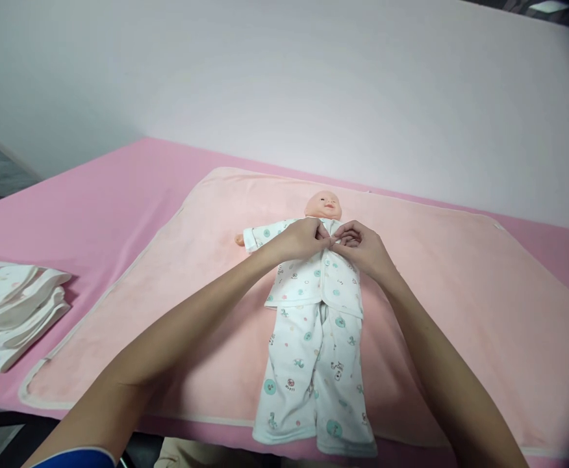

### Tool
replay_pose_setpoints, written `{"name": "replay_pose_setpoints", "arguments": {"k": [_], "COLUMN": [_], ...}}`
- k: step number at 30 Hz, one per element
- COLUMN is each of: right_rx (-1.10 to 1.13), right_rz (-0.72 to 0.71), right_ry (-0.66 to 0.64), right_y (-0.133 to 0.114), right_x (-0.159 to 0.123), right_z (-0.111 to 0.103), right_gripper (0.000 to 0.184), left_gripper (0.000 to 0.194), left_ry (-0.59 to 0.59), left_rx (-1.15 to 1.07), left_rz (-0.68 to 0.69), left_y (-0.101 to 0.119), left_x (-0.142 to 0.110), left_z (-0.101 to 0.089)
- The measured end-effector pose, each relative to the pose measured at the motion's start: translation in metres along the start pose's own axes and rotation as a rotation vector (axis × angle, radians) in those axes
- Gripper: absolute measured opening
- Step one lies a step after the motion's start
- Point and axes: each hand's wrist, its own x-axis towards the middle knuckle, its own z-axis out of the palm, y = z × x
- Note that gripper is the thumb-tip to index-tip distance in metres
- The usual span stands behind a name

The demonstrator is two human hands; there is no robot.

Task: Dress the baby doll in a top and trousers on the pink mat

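A baby doll [322,204] lies on its back, dressed in a white printed jacket [300,286] and matching trousers [291,370]. My left hand [306,239] and my right hand [361,245] meet at the upper front of the jacket, just below the doll's chin. The fingertips of both hands pinch the jacket's front edges together near the neck. Whatever fastening lies between them is hidden by the fingers. Below my hands, the jacket front overlaps down to the hem. One doll hand pokes from the sleeve [269,233] on the left; the other arm is hidden behind my right hand.
A peach blanket [167,312] with a pale border lies under the doll on a pink-covered table [104,188]. Folded printed cloths [16,312] are stacked at the left edge. A white wall [314,84] rises behind the table. The trouser legs reach the table's front edge.
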Motion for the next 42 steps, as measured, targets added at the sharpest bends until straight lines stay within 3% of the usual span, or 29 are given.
{"name": "replay_pose_setpoints", "arguments": {"k": [8,15,18,22,27,31,34,38,39,42], "right_rx": [0.060,-0.323,-0.422,-0.492,-0.518,-0.477,-0.407,-0.380,-0.385,-0.412], "right_rz": [-0.006,-0.074,-0.018,-0.015,-0.037,-0.044,-0.077,-0.120,-0.117,-0.107], "right_ry": [-0.059,-0.049,-0.172,-0.366,-0.491,-0.562,-0.471,-0.064,-0.039,-0.134], "right_y": [0.004,-0.044,-0.058,-0.055,-0.052,-0.054,-0.048,-0.029,-0.024,-0.013], "right_x": [0.004,-0.023,-0.034,-0.038,-0.035,-0.035,-0.027,0.005,0.016,0.043], "right_z": [-0.004,-0.012,-0.014,-0.013,-0.015,-0.025,-0.033,-0.034,-0.032,-0.026], "right_gripper": [0.042,0.023,0.024,0.025,0.023,0.023,0.024,0.028,0.031,0.035], "left_gripper": [0.022,0.026,0.036,0.042,0.051,0.047,0.044,0.059,0.059,0.044], "left_ry": [-0.027,-0.144,-0.193,-0.219,-0.215,-0.159,-0.117,-0.170,-0.144,0.016], "left_rx": [0.083,0.038,0.054,0.091,0.157,0.167,0.131,0.090,0.102,0.229], "left_rz": [-0.043,-0.035,-0.031,-0.010,0.028,0.045,0.037,-0.007,0.002,0.103], "left_y": [-0.005,-0.007,-0.008,-0.010,-0.010,-0.011,-0.013,-0.015,-0.016,-0.021], "left_x": [0.004,0.000,-0.002,0.001,0.004,0.001,0.000,0.009,0.013,0.029], "left_z": [-0.014,-0.028,-0.031,-0.030,-0.023,-0.016,-0.019,-0.040,-0.044,-0.048]}}
